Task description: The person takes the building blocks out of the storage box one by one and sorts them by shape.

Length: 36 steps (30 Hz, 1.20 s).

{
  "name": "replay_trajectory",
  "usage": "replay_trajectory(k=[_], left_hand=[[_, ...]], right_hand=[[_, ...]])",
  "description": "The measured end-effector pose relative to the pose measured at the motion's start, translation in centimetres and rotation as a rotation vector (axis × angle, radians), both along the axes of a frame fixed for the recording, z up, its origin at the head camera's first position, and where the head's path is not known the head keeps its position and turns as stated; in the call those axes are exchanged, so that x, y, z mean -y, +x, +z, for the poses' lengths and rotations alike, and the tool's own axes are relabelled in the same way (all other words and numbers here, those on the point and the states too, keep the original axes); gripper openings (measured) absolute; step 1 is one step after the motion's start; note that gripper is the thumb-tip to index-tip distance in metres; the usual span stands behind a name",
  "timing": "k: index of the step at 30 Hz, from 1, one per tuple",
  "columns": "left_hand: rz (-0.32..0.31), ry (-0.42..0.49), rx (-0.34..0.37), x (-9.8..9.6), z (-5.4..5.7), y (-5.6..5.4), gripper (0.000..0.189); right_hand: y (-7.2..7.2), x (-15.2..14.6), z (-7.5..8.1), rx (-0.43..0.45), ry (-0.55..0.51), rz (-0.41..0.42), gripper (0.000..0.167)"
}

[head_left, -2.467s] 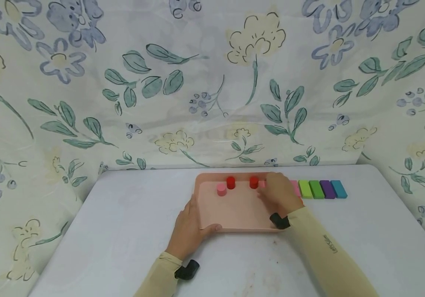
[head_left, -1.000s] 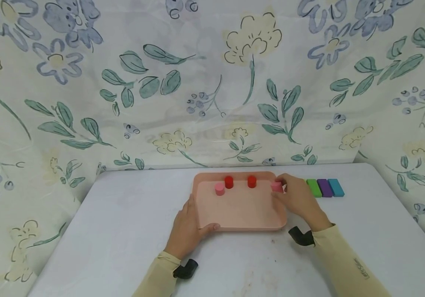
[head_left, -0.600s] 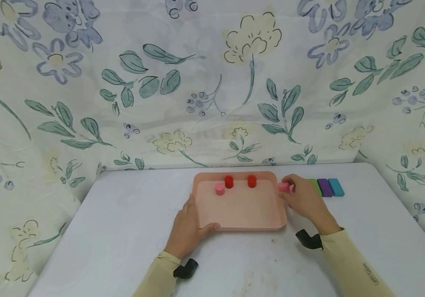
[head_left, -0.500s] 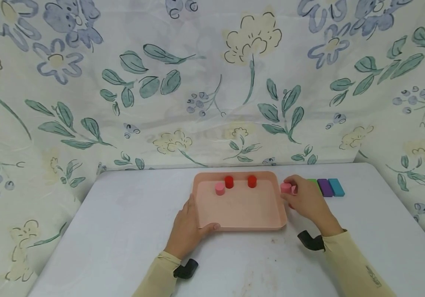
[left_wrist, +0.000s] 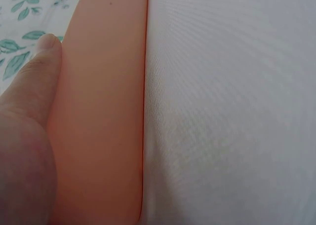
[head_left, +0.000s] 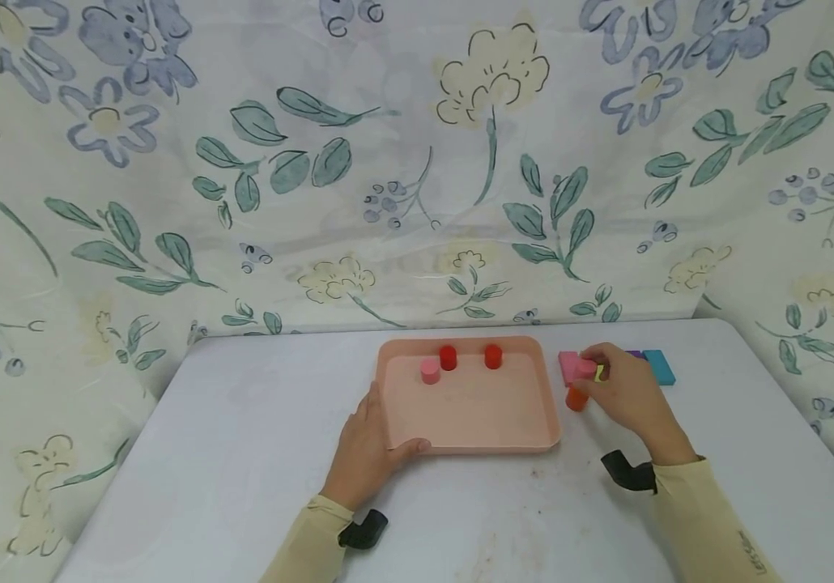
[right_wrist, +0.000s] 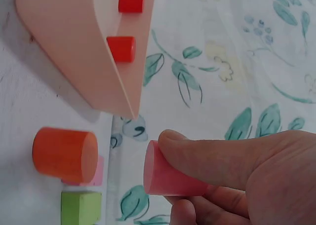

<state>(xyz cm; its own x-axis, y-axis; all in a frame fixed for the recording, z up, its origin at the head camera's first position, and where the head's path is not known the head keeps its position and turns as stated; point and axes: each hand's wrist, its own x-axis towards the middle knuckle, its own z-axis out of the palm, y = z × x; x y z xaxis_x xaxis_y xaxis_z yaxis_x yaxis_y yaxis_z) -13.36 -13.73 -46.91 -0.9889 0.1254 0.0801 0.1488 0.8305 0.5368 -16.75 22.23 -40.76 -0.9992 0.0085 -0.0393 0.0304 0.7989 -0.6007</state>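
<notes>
Right of the tray [head_left: 551, 405], above the table: pink cylinder [right_wrist: 170, 173] pinched by right hand [head_left: 624, 397] (thumb on top), long axis level, orange cylinder [head_left: 576, 397] just below; left hand [head_left: 366, 453] gripping the tray's near-left corner.

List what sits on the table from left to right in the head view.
left hand → tray → pink cylinder → two red cylinders → orange cylinder → right hand → blue block.
</notes>
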Motion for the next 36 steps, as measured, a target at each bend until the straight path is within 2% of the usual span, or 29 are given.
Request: replay_trajectory(k=[3,10,21,30,36], left_hand=[[-0.007,0.004,-0.014,0.0,0.0,0.0,0.117],[-0.012,-0.007,-0.021,0.0,0.1,0.0,0.115],[-0.003,0.007,-0.004,-0.1,0.2,0.0,0.116],[-0.001,0.002,-0.028,0.0,0.1,0.0,0.118],[0.003,0.018,-0.004,0.0,0.2,0.1,0.119]], right_hand=[[0.1,-0.5,-0.1,-0.013,0.014,-0.001,0.049],[0.2,-1.4,-0.2,0.028,0.002,-0.015,0.051],[0.1,-2.4,-0.8,-0.010,-0.010,-0.009,0.046],[-0.3,-2.7,-1.2,0.036,0.004,-0.023,0.048],[-0.6,-2.9,-1.7,0.096,0.018,-0.036,0.048]])
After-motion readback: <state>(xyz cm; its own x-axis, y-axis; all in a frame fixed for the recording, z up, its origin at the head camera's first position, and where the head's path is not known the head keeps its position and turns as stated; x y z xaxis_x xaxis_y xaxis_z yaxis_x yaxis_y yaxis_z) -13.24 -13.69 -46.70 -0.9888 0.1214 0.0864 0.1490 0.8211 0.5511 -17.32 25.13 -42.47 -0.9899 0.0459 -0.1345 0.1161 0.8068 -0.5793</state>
